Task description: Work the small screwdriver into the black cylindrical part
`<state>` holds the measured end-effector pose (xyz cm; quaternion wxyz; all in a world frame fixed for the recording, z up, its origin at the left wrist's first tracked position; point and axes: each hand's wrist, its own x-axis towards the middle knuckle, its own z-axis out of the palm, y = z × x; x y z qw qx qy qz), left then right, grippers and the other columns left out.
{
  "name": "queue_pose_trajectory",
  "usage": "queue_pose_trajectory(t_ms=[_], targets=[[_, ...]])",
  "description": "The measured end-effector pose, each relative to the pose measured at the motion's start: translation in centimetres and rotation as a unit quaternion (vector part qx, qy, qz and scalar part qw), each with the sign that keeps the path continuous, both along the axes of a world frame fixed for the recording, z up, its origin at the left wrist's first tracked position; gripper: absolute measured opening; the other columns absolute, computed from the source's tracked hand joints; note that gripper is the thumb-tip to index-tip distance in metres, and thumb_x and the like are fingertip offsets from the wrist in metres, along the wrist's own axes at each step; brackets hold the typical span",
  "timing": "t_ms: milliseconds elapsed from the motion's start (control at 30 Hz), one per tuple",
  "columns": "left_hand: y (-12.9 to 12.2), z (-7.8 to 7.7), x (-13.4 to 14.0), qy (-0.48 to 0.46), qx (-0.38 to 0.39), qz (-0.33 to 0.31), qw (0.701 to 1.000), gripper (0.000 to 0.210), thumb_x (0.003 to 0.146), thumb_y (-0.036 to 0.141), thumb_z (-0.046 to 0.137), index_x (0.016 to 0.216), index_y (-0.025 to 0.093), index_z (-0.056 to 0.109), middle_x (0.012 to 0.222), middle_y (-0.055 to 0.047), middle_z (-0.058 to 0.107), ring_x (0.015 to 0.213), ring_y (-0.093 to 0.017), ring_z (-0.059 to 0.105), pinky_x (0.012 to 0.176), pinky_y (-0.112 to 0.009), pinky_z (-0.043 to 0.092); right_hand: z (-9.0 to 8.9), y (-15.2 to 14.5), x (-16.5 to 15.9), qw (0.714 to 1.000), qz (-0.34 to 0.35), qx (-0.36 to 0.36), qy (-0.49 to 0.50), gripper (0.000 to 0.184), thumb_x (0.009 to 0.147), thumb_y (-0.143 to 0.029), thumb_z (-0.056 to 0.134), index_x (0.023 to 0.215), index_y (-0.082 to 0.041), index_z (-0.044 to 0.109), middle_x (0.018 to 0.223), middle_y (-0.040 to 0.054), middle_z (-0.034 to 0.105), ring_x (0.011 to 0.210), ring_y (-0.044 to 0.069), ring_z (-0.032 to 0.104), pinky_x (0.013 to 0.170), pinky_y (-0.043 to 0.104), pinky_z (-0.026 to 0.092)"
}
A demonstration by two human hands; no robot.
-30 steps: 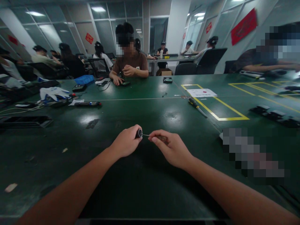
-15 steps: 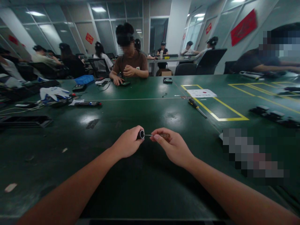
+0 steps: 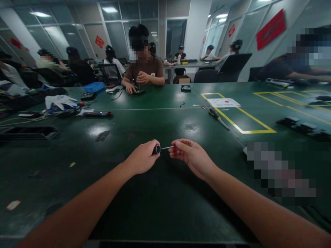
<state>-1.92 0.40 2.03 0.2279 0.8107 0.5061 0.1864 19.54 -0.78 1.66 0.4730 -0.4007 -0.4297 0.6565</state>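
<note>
My left hand (image 3: 143,156) is wrapped around a black cylindrical object (image 3: 156,149) with a pale ring at its round end, which faces right. Most of its body is hidden in the palm, so its kind does not show. In my right hand (image 3: 193,155) is a small screwdriver (image 3: 167,147), pinched between thumb and index finger, the other fingers loosely curled. Its thin metal shaft points left, the tip at or very near the round end; contact cannot be made out. The fingers cover the screwdriver's handle. Both hands are above the green table (image 3: 144,206).
A yellow-and-black screwdriver (image 3: 218,118) lies ahead to the right, near yellow tape (image 3: 258,131) and a paper sheet (image 3: 223,102). White gloves (image 3: 62,103), a pen-like tool (image 3: 97,114) and a blue bin (image 3: 93,87) are at left. A co-worker (image 3: 144,69) sits opposite.
My right hand's grip has shifted: the fingers have opened out somewhat and the screwdriver's handle end has risen slightly, tilting the shaft. The left hand stays nearly in place.
</note>
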Motion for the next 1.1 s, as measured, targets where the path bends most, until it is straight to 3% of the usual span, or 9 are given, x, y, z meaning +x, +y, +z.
queue_pose_trajectory(t_ms=[100, 233, 400, 567, 767, 933, 1100], targets=[[0.0, -0.1, -0.1, 0.011, -0.003, -0.004, 1.000, 0.008, 0.091, 0.025, 0.058, 0.098, 0.022, 0.059, 0.094, -0.003, 0.067, 0.085, -0.021, 0.062, 0.070, -0.033, 0.042, -0.3, 0.4, 0.2, 0.998, -0.002, -0.045, 0.038, 0.013, 0.090, -0.029, 0.070, 0.093, -0.016, 0.068, 0.082, 0.0073, 0.074, 0.076, 0.018, 0.071, 0.078, 0.037, 0.059], [0.1, -0.3, -0.2, 0.040, -0.012, 0.004, 0.999, 0.010, 0.090, 0.024, 0.059, 0.100, 0.022, 0.059, 0.097, -0.004, 0.068, 0.087, -0.022, 0.063, 0.072, -0.034, 0.044, -0.3, 0.9, 0.6, 0.998, -0.040, -0.037, 0.011, 0.012, 0.088, -0.029, 0.070, 0.091, -0.017, 0.068, 0.078, 0.0060, 0.073, 0.070, 0.018, 0.069, 0.072, 0.035, 0.057], [0.1, -0.3, -0.3, 0.075, -0.016, 0.008, 0.997, 0.021, 0.090, 0.027, 0.059, 0.111, 0.022, 0.061, 0.107, -0.008, 0.069, 0.094, -0.026, 0.065, 0.078, -0.037, 0.047, 0.3, 0.9, 1.0, 0.988, -0.095, 0.070, -0.103, 0.017, 0.086, -0.036, 0.070, 0.088, -0.019, 0.068, 0.072, 0.0020, 0.070, 0.065, 0.016, 0.064, 0.066, 0.031, 0.053], [0.0, -0.4, -0.2, 0.085, -0.018, 0.015, 0.996, 0.022, 0.091, 0.031, 0.059, 0.111, 0.023, 0.060, 0.108, -0.008, 0.069, 0.091, -0.026, 0.065, 0.074, -0.036, 0.046, 0.7, -0.2, 0.6, 0.962, -0.019, 0.192, -0.194, 0.020, 0.092, -0.038, 0.064, 0.093, -0.019, 0.069, 0.078, 0.0027, 0.073, 0.073, 0.017, 0.068, 0.074, 0.033, 0.054], [0.1, -0.7, -0.1, 0.070, -0.009, 0.002, 0.998, 0.016, 0.092, 0.034, 0.057, 0.104, 0.023, 0.059, 0.101, -0.006, 0.067, 0.088, -0.024, 0.063, 0.072, -0.035, 0.044, 0.5, -1.2, 0.1, 0.919, 0.052, 0.252, -0.298, 0.018, 0.098, -0.036, 0.058, 0.104, -0.023, 0.069, 0.094, 0.0035, 0.077, 0.088, 0.020, 0.072, 0.081, 0.035, 0.054], [0.1, -0.6, -0.2, 0.074, -0.015, 0.007, 0.997, 0.015, 0.092, 0.033, 0.057, 0.102, 0.023, 0.059, 0.100, -0.006, 0.067, 0.087, -0.024, 0.063, 0.071, -0.035, 0.044, 0.9, -1.4, 0.2, 0.880, 0.028, 0.291, -0.374, 0.017, 0.098, -0.035, 0.058, 0.102, -0.024, 0.071, 0.091, 0.0027, 0.077, 0.082, 0.020, 0.072, 0.076, 0.034, 0.052], [0.0, -0.1, -0.2, 0.085, -0.014, 0.019, 0.996, 0.017, 0.091, 0.034, 0.060, 0.102, 0.021, 0.060, 0.102, -0.007, 0.068, 0.088, -0.024, 0.063, 0.071, -0.034, 0.045, 1.1, -1.0, 0.6, 0.871, -0.010, 0.283, -0.401, 0.019, 0.098, -0.035, 0.058, 0.100, -0.022, 0.072, 0.088, 0.0036, 0.078, 0.081, 0.021, 0.073, 0.075, 0.035, 0.053]])
